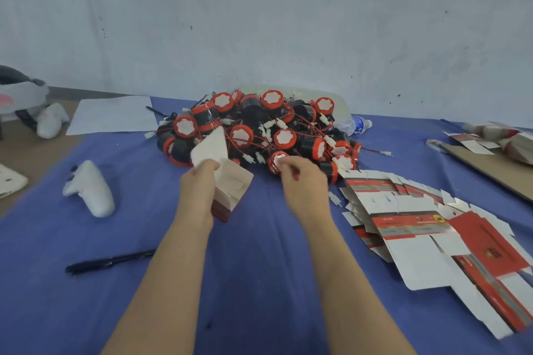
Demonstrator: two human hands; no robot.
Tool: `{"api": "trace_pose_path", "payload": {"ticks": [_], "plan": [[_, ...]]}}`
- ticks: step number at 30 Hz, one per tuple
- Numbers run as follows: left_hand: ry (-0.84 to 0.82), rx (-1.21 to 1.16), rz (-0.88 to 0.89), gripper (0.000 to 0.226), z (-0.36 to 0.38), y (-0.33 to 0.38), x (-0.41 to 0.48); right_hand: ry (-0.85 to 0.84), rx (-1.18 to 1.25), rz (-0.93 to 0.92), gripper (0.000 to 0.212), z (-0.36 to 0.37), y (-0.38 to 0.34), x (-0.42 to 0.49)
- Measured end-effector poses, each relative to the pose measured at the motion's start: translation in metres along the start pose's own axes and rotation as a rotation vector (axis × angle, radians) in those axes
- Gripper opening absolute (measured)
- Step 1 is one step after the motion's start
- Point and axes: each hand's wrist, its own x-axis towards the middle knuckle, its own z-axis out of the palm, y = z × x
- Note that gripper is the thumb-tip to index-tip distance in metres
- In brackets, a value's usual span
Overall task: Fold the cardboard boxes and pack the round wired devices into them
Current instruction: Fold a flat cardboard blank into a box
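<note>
A heap of round black-and-red wired devices [259,127] lies at the middle back of the blue cloth. My left hand [199,184] grips a folded white-and-red cardboard box [230,184], its top flap standing open toward the heap. My right hand [302,179] reaches to the heap's front edge, its fingers curled round one round device [277,161]. Several flat unfolded boxes [418,228] lie fanned out to the right of my right arm.
A white controller [90,189] and a black pen [109,262] lie on the cloth at left. A sheet of paper [112,114] and a headset [20,95] sit at back left. A water bottle [353,125] lies behind the heap. Brown cardboard [490,164] is at far right.
</note>
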Motion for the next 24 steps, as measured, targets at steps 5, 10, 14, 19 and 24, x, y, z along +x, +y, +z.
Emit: {"api": "trace_pose_path", "payload": {"ticks": [5,10,14,19,24], "plan": [[-0.026,0.117,0.051,0.024,0.008,-0.004,0.012,-0.296,-0.664,0.169,0.05,0.024,0.021,0.043],[-0.044,0.135,0.023,0.007,0.002,-0.009,0.016,-0.299,-0.802,0.263,0.042,0.01,0.024,0.057],[-0.053,0.113,0.025,0.009,0.002,-0.011,0.01,-0.09,-0.26,0.186,0.047,-0.006,0.011,0.043],[-0.077,0.098,0.01,0.009,0.002,-0.017,-0.006,-0.127,0.672,0.224,0.037,-0.013,-0.028,-0.004],[-0.146,0.15,0.008,0.018,0.001,-0.025,-0.019,-0.496,1.058,0.307,0.04,-0.01,-0.031,-0.043]]}}
